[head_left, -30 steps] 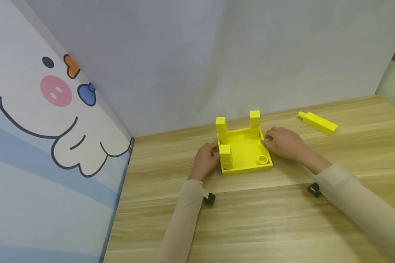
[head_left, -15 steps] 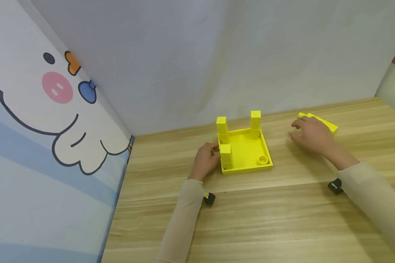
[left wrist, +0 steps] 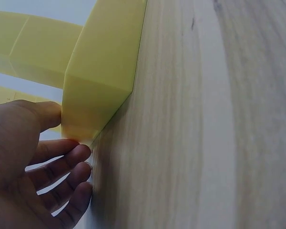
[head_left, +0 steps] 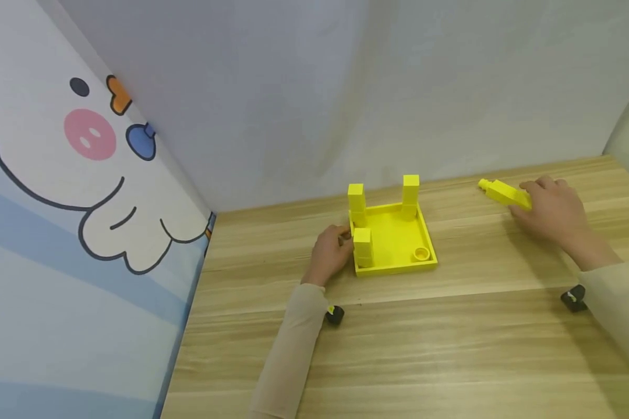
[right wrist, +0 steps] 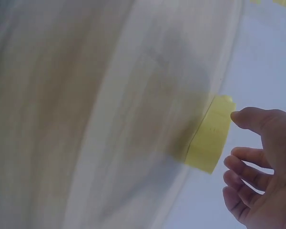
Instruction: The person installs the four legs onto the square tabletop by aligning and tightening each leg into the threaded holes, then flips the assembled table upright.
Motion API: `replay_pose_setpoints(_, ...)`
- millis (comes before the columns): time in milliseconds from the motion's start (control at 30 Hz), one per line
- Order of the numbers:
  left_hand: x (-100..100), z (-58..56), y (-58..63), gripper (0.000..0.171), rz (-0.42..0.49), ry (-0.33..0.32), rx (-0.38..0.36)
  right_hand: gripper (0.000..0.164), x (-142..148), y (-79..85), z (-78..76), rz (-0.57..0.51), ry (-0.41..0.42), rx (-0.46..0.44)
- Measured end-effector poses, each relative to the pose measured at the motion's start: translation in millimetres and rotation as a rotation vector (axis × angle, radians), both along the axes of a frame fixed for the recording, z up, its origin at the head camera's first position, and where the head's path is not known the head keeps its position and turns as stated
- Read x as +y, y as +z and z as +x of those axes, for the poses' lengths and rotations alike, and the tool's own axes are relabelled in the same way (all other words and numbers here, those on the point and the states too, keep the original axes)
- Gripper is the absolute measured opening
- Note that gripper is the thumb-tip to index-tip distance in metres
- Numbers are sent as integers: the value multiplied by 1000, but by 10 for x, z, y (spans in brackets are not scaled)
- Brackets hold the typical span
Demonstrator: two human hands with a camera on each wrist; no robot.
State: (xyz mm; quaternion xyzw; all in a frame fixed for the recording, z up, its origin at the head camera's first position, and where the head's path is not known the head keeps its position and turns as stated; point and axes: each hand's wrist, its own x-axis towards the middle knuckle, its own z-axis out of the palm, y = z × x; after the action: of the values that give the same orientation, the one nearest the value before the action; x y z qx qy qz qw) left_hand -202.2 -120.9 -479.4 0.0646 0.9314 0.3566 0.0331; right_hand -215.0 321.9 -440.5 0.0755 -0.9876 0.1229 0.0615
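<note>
A yellow square tabletop [head_left: 395,240] with a raised rim lies underside up on the table. Three square legs stand upright at its corners, among them the near-left leg [head_left: 363,247]. At the near-right corner is a round socket [head_left: 421,254]. My left hand [head_left: 329,251] holds the left rim; in the left wrist view its thumb [left wrist: 48,114] and index finger touch the wall. Off to the right, a loose table leg [head_left: 505,192] with a round threaded end points left. My right hand [head_left: 552,212] pinches its right end between thumb and fingers, which hide that end.
The wooden table [head_left: 398,349] meets a pale grey wall [head_left: 293,116] behind the tabletop. To the left rises a panel [head_left: 94,233] with a cartoon print. Small black devices hang at both wrists, including the left wrist device [head_left: 335,315].
My right hand has left the tabletop's right rim and moved right, passing over the loose leg to its right end. The left hand stays at the left rim.
</note>
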Motion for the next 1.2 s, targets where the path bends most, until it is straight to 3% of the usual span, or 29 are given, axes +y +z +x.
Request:
replay_pose_setpoints(200,67,-79,-27,35,-25,19,4,54,259,-162,-172,48,4,-27)
replay_pose_setpoints(633,43,-51,5,37,-45,6,-8,54,346,-96,-120,61,32,-103)
replay_pose_setpoints(967,45,-36,25,39,-33,10,-14,54,254,40,-126,-26,-1,-45)
replay_pose_setpoints(1200,45,-40,4,38,-34,13,-8,51,144,171,-152,-37,24,42)
